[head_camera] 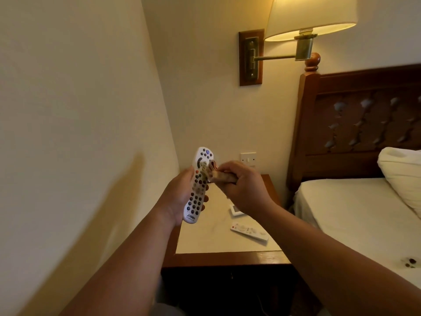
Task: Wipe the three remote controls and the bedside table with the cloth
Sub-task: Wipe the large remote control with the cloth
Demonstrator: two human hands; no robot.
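Here, the bedside table (205, 246), a pale smooth top in a dark wooden rim, stands below both hands. The left hand (176, 197) grips a long white remote (197, 190) upright, its dark lettering unreadable. The right hand (241, 188) pinches a folded tan cloth (224, 177) against the buttons. On the top lie 2 more, a slim remote (249, 231) and a squarish remote (237, 210), both white.
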